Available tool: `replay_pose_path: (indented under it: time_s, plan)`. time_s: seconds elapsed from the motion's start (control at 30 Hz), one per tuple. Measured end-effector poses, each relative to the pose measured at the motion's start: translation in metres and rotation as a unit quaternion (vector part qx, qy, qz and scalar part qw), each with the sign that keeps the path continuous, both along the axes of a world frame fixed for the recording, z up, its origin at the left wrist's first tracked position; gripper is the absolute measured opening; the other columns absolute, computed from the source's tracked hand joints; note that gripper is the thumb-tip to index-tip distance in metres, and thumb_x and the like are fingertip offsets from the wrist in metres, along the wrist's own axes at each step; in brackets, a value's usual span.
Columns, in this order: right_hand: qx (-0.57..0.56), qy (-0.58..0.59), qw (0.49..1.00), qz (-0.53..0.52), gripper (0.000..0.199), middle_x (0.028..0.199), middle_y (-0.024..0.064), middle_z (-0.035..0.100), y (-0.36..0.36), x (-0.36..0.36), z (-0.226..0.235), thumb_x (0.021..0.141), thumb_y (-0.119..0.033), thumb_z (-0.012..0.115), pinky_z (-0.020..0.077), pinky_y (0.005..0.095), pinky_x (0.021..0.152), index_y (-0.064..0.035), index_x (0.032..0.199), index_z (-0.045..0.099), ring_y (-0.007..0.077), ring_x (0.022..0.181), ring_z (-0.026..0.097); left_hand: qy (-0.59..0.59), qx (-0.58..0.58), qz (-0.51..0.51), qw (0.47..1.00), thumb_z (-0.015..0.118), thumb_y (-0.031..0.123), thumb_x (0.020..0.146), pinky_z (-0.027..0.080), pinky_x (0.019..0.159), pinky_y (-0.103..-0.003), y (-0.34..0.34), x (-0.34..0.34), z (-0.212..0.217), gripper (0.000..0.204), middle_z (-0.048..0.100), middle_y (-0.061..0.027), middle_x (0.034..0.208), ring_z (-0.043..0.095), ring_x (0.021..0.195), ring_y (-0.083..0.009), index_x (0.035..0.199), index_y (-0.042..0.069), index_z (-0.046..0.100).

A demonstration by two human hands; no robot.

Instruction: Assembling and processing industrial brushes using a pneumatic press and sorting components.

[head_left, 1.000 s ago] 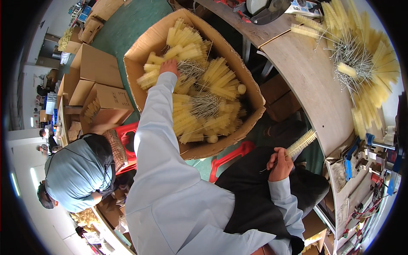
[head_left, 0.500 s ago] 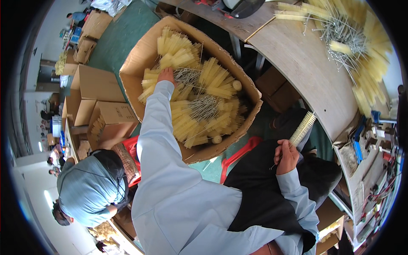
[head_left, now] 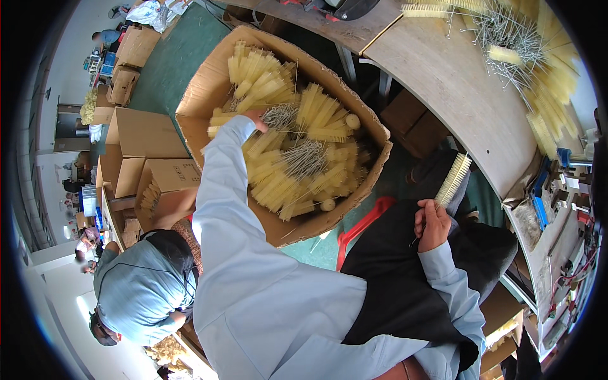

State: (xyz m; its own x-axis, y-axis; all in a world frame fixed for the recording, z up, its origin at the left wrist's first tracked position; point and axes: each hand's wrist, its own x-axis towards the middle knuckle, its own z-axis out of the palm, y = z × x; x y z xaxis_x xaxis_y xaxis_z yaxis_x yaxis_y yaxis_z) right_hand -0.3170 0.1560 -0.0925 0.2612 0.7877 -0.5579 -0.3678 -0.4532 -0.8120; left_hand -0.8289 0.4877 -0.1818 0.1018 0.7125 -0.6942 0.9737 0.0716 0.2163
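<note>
A large cardboard box (head_left: 209,82) is filled with bottle brushes (head_left: 275,180) that have pale yellow bristles and thin wire handles, laid in fanned bunches. My left hand (head_left: 257,120) reaches into it at the left, over the brushes and beside their wire ends. Its thumb shows, but the other fingers are mostly hidden, so its grip is unclear. Above my lap, my right hand (head_left: 432,225) is closed around the lower end of a single bottle brush (head_left: 454,180). That brush tilts up to the right, bristles uppermost.
A curved workbench (head_left: 443,69) runs along the right, carrying a heap of similar brushes (head_left: 538,82) with tangled wires. Tools crowd its near right end. A red stool part (head_left: 364,229) stands below the box. At left are open cartons (head_left: 149,136) and a seated person (head_left: 145,285).
My left hand has shifted slightly right and down over the brushes, its wrist bending. My right hand still holds its brush, a little more upright. The person at left has an arm extended toward the cartons.
</note>
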Motion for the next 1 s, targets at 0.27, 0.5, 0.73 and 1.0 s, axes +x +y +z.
replay_pose_path:
  time_s: [0.27, 0.5, 0.73, 1.0]
  plan:
    - [-0.014, -0.002, 1.000, -0.005, 0.029, 0.065, 0.0015, 0.053, 0.003, -0.003, -0.004, 0.105, -0.029, 0.046, 0.0312, 0.0208, 0.040, -0.0031, 0.101, 0.059, 0.0062, 0.046, 0.040, 0.206, 0.181, -0.124, 0.954, 0.087, 0.057, 0.054, 0.025, 0.116, -0.046, -0.041, 0.081, -0.030, 0.119, 0.043, -0.0199, 0.147, 0.034, 0.140, -0.0369, 0.145, 0.000, 0.035]
    - [-0.022, -0.016, 1.000, 0.011, 0.029, 0.065, 0.0012, 0.053, 0.006, -0.004, -0.005, 0.105, -0.028, 0.046, 0.0314, 0.0210, 0.040, -0.0028, 0.101, 0.059, 0.0062, 0.045, 0.040, 0.239, 0.336, -0.074, 0.908, 0.086, 0.040, 0.059, 0.035, 0.104, -0.043, -0.052, 0.084, -0.058, 0.089, 0.056, -0.0187, 0.122, 0.050, 0.119, -0.0332, 0.128, 0.003, 0.044]
    - [-0.033, -0.020, 0.999, 0.013, 0.029, 0.065, 0.0013, 0.054, 0.001, 0.006, -0.005, 0.105, -0.028, 0.046, 0.0323, 0.0214, 0.040, -0.0020, 0.101, 0.059, 0.0062, 0.046, 0.042, 0.282, 0.305, -0.058, 0.908, 0.078, 0.029, 0.066, 0.036, 0.102, -0.043, -0.046, 0.088, -0.076, 0.065, 0.059, -0.0186, 0.118, 0.054, 0.115, -0.0328, 0.119, 0.004, 0.049]
    - [-0.005, -0.001, 1.000, 0.012, 0.028, 0.065, 0.0018, 0.054, -0.005, 0.011, -0.009, 0.104, -0.025, 0.046, 0.0335, 0.0217, 0.039, -0.0015, 0.099, 0.059, 0.0067, 0.045, 0.042, 0.230, 0.320, -0.080, 0.916, 0.075, 0.029, 0.070, 0.038, 0.102, -0.046, -0.032, 0.072, -0.038, 0.056, 0.065, -0.0201, 0.115, 0.059, 0.114, -0.0334, 0.116, 0.004, 0.055]
